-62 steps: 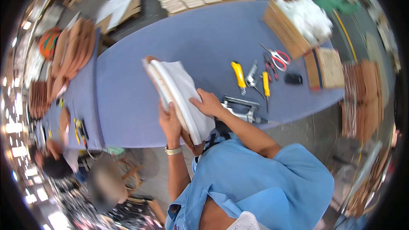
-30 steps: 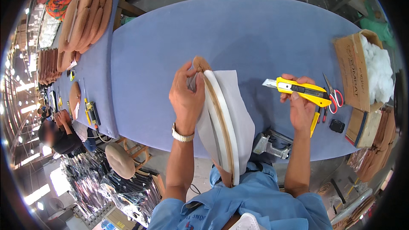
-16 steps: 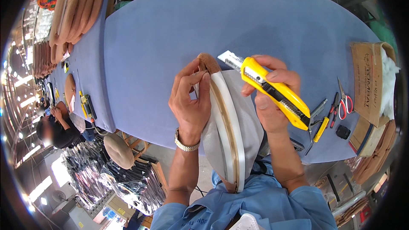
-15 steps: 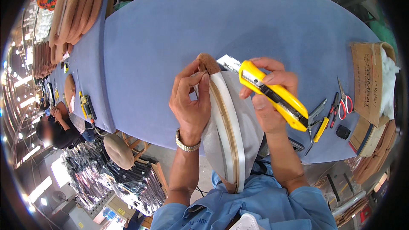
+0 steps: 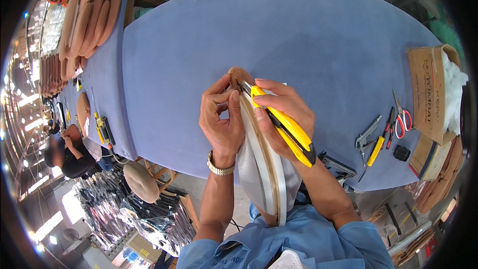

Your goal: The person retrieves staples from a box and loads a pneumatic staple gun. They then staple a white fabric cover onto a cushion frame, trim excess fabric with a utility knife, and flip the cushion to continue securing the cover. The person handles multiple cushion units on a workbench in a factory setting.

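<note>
A cushion (image 5: 247, 162) with a pale grey underside and brown fabric at its far end stands edge-on between my arms, its near end against my shirt. Along its edge runs a brown zipper (image 5: 272, 177) between white bands. My left hand (image 5: 221, 124) is closed, thumb and fingers pinching the edge near the brown end. Gripped in my right hand (image 5: 295, 114) is a yellow utility knife (image 5: 291, 134), its blade out. The blade's tip reaches the brown fabric by the zipper's far end, close to my left fingertips; whether it cuts in is too small to tell.
Scissors (image 5: 402, 122), a yellow-handled screwdriver (image 5: 377, 150), a staple gun (image 5: 338, 167) and other tools lie on the blue-covered table (image 5: 189, 45) at right. Beside them is a cardboard box (image 5: 425, 92) with white stuffing. Brown cushions (image 5: 92, 15) are stacked far left; another person (image 5: 74, 152) sits at left.
My right hand has brought the knife left, its blade going from above the cushion to the brown end by my left fingers. My left hand keeps its pinch.
</note>
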Demonstrator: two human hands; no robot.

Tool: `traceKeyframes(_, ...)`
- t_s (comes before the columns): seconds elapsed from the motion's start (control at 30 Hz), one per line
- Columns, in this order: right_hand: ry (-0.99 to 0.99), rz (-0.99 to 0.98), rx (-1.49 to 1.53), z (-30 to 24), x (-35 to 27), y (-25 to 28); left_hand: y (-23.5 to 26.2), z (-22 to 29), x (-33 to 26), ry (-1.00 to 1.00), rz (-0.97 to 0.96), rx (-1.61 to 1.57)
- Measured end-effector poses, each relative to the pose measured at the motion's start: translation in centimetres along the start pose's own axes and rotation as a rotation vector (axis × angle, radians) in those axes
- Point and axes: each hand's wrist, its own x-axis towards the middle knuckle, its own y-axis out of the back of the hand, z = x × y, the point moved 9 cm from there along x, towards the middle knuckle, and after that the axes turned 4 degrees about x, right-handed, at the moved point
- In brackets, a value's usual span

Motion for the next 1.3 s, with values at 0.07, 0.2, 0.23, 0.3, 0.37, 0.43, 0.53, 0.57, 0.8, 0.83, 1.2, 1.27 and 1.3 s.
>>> traceKeyframes(0.07, 0.001, 0.000, 0.003, 0.2, 0.0, -0.2, 0.0, 0.0, 0.0, -0.012, 0.006, -0.015)
traceKeyframes(0.2, 0.010, -0.021, -0.005, 0.3, 0.1, -0.4, 0.1, -0.2, 0.1, -0.032, -0.006, 0.035)
traceKeyframes(0.23, 0.019, -0.031, -0.009, 0.3, 0.2, -0.5, 0.1, -0.3, 0.1, -0.035, -0.006, 0.028)
traceKeyframes(0.3, 0.011, -0.030, -0.003, 0.6, 0.2, -0.4, 0.2, -0.2, 0.2, -0.039, -0.005, 0.014)
traceKeyframes(0.37, 0.014, -0.034, -0.018, 0.6, 0.2, -0.4, 0.2, -0.1, 0.3, -0.034, -0.021, 0.038)
traceKeyframes(0.43, 0.032, -0.040, -0.057, 0.4, 0.1, -0.4, 0.2, -0.1, 0.4, -0.032, -0.028, 0.049)
traceKeyframes(0.53, 0.050, -0.026, -0.105, 0.3, -0.2, -0.5, 0.1, -0.3, 0.5, -0.043, -0.031, 0.066)
traceKeyframes(0.57, 0.057, -0.023, -0.114, 0.3, -0.2, -0.5, 0.0, -0.2, 0.5, -0.054, -0.031, 0.082)
traceKeyframes(0.8, 0.025, -0.031, -0.155, 0.1, -0.2, -0.7, -0.1, 0.0, 0.8, -0.027, -0.027, 0.086)
traceKeyframes(0.83, 0.021, -0.036, -0.163, 0.0, -0.1, -0.7, -0.2, 0.0, 0.7, -0.035, -0.022, 0.080)
traceKeyframes(1.2, -0.006, 0.012, -0.114, -0.2, -1.1, -0.4, -0.2, 0.4, 0.8, -0.089, -0.012, 0.153)
traceKeyframes(1.27, -0.003, 0.012, -0.122, -0.4, -1.2, -0.4, -0.1, 0.3, 0.7, -0.075, -0.019, 0.179)
traceKeyframes(1.3, -0.002, 0.014, -0.116, -0.4, -1.2, -0.4, -0.2, 0.4, 0.8, -0.071, -0.021, 0.190)
